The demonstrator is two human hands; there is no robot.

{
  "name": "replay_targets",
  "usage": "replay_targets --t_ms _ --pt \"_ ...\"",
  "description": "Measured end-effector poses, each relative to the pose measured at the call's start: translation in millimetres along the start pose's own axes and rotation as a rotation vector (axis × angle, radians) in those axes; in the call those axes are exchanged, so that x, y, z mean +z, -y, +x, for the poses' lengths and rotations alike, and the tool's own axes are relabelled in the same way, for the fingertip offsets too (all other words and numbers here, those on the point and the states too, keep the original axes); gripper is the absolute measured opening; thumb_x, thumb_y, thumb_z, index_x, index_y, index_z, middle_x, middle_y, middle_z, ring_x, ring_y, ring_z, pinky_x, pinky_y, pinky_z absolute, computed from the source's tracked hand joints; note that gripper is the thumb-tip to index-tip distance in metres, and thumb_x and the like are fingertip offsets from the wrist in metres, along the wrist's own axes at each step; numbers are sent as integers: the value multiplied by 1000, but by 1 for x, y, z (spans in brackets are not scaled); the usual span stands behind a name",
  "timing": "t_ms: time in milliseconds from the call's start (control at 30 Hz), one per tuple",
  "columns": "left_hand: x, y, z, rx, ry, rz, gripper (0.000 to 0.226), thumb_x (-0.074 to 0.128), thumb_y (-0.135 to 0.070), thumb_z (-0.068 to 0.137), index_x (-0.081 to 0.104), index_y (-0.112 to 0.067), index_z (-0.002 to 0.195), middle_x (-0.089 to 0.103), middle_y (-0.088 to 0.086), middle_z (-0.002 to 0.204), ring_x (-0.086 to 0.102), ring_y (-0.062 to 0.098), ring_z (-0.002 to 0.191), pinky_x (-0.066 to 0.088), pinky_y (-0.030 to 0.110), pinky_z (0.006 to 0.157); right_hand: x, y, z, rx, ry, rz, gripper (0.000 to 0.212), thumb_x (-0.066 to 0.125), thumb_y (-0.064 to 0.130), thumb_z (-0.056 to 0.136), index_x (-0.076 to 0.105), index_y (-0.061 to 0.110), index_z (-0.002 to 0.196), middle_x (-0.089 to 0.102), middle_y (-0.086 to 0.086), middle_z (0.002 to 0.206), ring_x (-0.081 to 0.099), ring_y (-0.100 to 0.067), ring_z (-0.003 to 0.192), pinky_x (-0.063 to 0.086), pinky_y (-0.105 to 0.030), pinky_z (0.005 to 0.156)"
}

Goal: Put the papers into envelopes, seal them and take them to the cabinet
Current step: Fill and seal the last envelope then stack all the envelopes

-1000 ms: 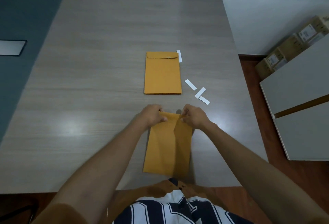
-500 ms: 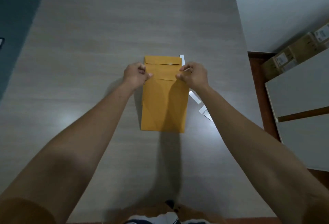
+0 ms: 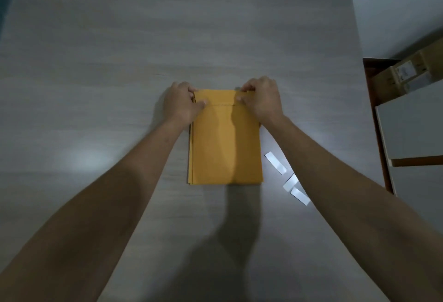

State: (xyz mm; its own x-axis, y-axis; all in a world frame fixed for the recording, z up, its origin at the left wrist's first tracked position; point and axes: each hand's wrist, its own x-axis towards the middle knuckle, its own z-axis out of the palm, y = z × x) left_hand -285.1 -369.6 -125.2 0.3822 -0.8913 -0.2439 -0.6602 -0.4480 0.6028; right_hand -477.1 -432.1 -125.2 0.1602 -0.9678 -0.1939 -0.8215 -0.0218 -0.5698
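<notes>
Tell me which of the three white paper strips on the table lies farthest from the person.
The separate strip, nearest the envelope stack. The other two lie together, closer to the person, beside the right forearm.

envelopes (image 3: 225, 148) on table (image 3: 96, 62) | strips (image 3: 275, 163) right of envelopes

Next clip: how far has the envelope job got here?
Done: the top envelope has its flap folded down and lies on a stack of envelopes; white peel strips lie beside it on the table. In hand: left hand and right hand pinch its top corners. Left: carrying the stack to the cabinet.
</notes>
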Motion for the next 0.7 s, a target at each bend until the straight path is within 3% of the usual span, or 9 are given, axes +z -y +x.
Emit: replay_targets --t_ms 100,200,333,500,700 --pt "-1 -1 6 211 49 206 57 77 -36 81 57 -14 130 49 7 126 43 24 119 31 25 90 0 -5 5 -76 27 -106 27 77 29 79 72 15 102 60 -6 109 46 -25 113 43 -33 92" --pt "-2 -7 12 352 135 289 58 76 -36 81 56 -17 132 51 5 126 40 26 120 29 28 91 -6 -1 11 -146 67 -216 30 76 30 80 70 18 107 60 -5 113 45 -26 113 44 -37 95" --pt "-3 -14 16 356 176 389 60 80 -38 75 56 -20 127 52 3 127 41 25 120 33 37 96 -8 12 14 -248 160 -391 41 73 34 82 64 22 121 60 -4 119 44 -28 115 41 -38 94" --pt "-6 -15 17 302 324 543 60 84 -45 69 55 -16 112 55 10 118 44 30 114 37 41 92 -4 26 7 -280 245 -545 44 71 43 82 59 22 119 58 -5 123 42 -28 120 34 -40 94" --pt "-6 -4 -20 312 464 725 65 79 -47 75 56 -9 124 53 14 124 45 31 119 43 43 95 8 36 -31 -323 380 -729 48 67 46 84 57 16 120 55 -9 127 40 -30 123 35 -42 98"
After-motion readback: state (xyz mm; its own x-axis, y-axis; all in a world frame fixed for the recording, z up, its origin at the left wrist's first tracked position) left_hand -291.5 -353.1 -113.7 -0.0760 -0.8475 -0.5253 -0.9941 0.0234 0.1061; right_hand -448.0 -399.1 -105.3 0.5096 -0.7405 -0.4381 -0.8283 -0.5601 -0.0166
